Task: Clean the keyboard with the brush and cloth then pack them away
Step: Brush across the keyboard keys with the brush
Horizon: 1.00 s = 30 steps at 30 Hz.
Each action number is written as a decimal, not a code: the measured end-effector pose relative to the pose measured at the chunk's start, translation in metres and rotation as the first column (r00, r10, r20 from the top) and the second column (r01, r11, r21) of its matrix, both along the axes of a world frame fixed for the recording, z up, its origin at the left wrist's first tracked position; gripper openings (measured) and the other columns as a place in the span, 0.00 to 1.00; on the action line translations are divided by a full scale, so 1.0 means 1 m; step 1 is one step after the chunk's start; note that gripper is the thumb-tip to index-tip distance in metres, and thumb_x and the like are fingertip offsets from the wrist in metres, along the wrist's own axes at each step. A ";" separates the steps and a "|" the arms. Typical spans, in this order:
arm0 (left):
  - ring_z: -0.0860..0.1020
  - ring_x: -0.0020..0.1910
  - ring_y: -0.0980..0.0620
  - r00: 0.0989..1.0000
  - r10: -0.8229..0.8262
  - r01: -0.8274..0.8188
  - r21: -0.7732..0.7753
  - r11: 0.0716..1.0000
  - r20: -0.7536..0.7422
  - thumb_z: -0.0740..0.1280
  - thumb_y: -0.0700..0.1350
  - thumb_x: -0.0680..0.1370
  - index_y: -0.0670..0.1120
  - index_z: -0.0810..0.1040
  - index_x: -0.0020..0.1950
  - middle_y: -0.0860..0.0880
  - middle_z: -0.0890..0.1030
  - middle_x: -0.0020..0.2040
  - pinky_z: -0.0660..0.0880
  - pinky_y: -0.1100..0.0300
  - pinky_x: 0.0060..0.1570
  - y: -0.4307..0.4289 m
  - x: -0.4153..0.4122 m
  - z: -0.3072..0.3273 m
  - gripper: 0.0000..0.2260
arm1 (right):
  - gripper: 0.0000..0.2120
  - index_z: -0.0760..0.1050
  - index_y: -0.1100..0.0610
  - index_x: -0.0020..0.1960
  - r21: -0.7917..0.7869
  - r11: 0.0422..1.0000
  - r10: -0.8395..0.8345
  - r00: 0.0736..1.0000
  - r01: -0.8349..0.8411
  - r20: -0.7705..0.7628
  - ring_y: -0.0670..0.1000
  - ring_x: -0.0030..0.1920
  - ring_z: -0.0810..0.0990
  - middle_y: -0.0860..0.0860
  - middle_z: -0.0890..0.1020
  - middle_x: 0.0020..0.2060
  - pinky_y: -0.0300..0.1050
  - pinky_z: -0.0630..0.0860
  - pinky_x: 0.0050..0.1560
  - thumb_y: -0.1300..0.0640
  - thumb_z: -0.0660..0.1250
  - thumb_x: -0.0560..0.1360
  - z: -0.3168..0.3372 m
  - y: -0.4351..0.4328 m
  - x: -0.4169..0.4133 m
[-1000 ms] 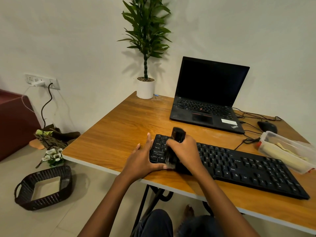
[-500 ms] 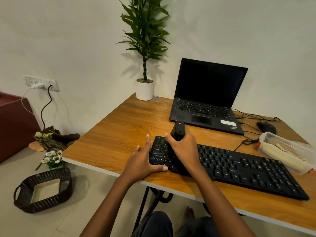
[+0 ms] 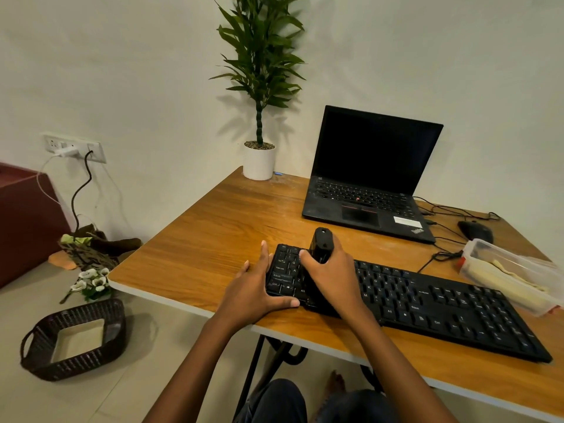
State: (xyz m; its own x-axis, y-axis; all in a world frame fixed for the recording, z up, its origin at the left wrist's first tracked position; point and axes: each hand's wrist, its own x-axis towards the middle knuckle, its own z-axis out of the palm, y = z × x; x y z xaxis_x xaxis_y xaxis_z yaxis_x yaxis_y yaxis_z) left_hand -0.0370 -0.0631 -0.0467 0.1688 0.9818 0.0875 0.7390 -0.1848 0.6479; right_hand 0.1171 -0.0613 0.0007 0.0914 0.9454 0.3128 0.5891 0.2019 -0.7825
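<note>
This looks like a home study corner. A wooden desk (image 3: pixel 213 239) against a plain wall carries a laptop (image 3: pixel 372 166), keyboard (image 3: pixel 442 312), mouse (image 3: pixel 476 231) and potted plant (image 3: pixel 259 161). A woven basket (image 3: pixel 88 361) sits on the tiled floor.

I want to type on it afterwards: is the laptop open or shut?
Open. The laptop has its lid raised, with keys and trackpad exposed; its screen is dark.

I can't see the bottom of the brush (image 3: pixel 321 244); the right hand (image 3: pixel 332 279) covers it. The top edge cuts off the plant (image 3: pixel 259 56). The stuff inside the plastic box (image 3: pixel 518 265) looks blurry.
</note>
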 end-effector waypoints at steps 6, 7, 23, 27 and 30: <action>0.51 0.76 0.48 1.000 -0.011 0.011 0.027 1.000 -0.009 0.70 0.63 0.68 0.48 0.32 0.75 0.59 0.56 0.76 0.51 0.55 0.72 -0.004 0.000 0.006 0.54 | 0.07 0.70 0.51 0.38 -0.228 0.965 0.114 0.989 -0.133 -0.093 0.48 0.36 0.79 0.48 0.78 0.34 0.45 0.75 0.37 0.54 0.68 0.71 0.013 -0.005 -0.003; 0.51 0.76 0.48 1.000 -0.007 0.007 0.020 1.000 -0.009 0.70 0.63 0.68 0.48 0.32 0.75 0.58 0.57 0.76 0.51 0.55 0.72 -0.004 0.000 0.006 0.55 | 0.07 0.71 0.53 0.38 -0.201 0.973 0.086 0.988 -0.111 -0.132 0.50 0.38 0.79 0.49 0.78 0.35 0.46 0.76 0.38 0.54 0.68 0.71 0.020 -0.001 -0.003; 0.54 0.75 0.47 1.000 -0.018 0.018 -0.003 1.000 -0.009 0.71 0.65 0.66 0.49 0.32 0.75 0.59 0.58 0.75 0.57 0.51 0.73 -0.004 -0.002 0.007 0.56 | 0.09 0.69 0.51 0.39 -0.020 1.000 0.015 0.984 -0.019 -0.175 0.48 0.26 0.76 0.51 0.79 0.32 0.40 0.74 0.25 0.52 0.69 0.72 0.013 0.005 -0.017; 0.54 0.75 0.50 0.999 -0.033 0.033 0.033 0.999 -0.009 0.71 0.60 0.69 0.48 0.32 0.75 0.58 0.58 0.75 0.53 0.56 0.72 -0.008 0.002 0.008 0.53 | 0.09 0.68 0.49 0.37 -0.121 0.989 0.080 0.994 -0.088 -0.070 0.47 0.32 0.77 0.48 0.76 0.32 0.42 0.74 0.31 0.53 0.68 0.71 0.000 -0.007 -0.023; 0.55 0.75 0.49 0.999 -0.032 0.032 0.027 0.999 -0.014 0.71 0.60 0.70 0.48 0.32 0.75 0.57 0.59 0.75 0.54 0.55 0.72 -0.008 0.001 0.009 0.53 | 0.07 0.71 0.53 0.39 -0.236 0.959 0.138 0.986 -0.155 -0.090 0.47 0.24 0.75 0.51 0.79 0.33 0.38 0.70 0.21 0.53 0.68 0.72 0.014 -0.003 -0.017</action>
